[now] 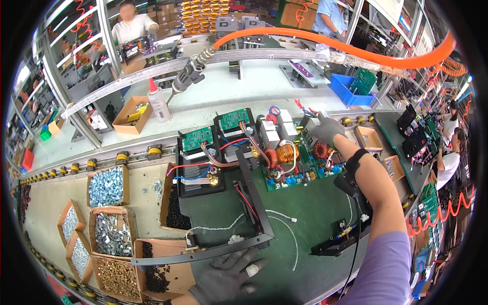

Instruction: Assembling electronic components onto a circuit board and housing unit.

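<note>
My left hand (pixel 226 278), in a grey glove with white tape round one finger, lies palm down near the front edge with its fingers spread. Its fingertips reach the lower bar of a black metal frame (pixel 203 255), which has a thin white cable with a plug. At the back, my gloved right hand (pixel 326 131) is curled over the far part of a green circuit board (pixel 325 161) with copper coils; its fingertips and what they grip are hidden. Beside it stands another circuit board (pixel 287 178) with coils and silver heat sinks. Left of that sits a black housing (pixel 201 185) with small green boards and wires.
Cardboard bins of screws (pixel 105 185), metal clips (pixel 112 231) and brass fasteners (pixel 117 277) stand left. A black bracket (pixel 338 239) lies right, crossed by a black cord. A power screwdriver (pixel 188 76) hangs beneath an orange hose (pixel 325 41). A glue bottle (pixel 159 105) and blue bin (pixel 349 91) stand behind.
</note>
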The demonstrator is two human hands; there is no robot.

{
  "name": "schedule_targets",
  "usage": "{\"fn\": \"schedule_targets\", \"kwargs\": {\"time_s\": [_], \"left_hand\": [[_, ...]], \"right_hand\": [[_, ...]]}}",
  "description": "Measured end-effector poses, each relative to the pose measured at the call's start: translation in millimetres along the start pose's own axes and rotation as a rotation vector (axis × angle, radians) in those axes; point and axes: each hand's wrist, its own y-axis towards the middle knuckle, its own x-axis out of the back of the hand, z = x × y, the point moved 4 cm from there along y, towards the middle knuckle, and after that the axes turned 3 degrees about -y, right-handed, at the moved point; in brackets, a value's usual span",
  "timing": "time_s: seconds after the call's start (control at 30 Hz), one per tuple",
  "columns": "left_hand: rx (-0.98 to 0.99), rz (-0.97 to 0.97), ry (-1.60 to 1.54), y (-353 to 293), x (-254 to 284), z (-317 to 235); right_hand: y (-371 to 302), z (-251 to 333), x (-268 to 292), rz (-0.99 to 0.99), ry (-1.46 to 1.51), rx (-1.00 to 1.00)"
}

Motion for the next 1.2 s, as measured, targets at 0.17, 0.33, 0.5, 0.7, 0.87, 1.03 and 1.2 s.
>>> {"fn": "schedule_targets", "kwargs": {"time_s": [0.17, 0.33, 0.5, 0.7, 0.87, 1.03, 1.2], "left_hand": [[0.025, 0.049, -0.018, -2, -7, 2], [-0.01, 0.079, 0.031, 0, -1, -2], [-0.057, 0.053, 0.113, 3, 4, -10], [0.152, -0.326, -0.135, -41, 26, -9], [0.449, -0.746, -0.422, -120, 71, -4], [0.658, -0.68, -0.493, -175, 70, -18], [0.54, -0.681, -0.504, -185, 51, -42]], "right_hand": [[-7, -29, 21, -0.017, 0.254, -0.078], [-56, -61, 67, -0.127, 0.782, 0.199], [-162, -49, 117, -0.092, 0.962, 0.646], [-345, -18, 150, -0.313, 0.648, 1.175], [-445, 17, 111, -0.095, 0.461, 1.24], [-489, 47, 26, -0.161, 0.212, 1.196], [-492, 60, -37, -0.201, 0.042, 1.107]]}}
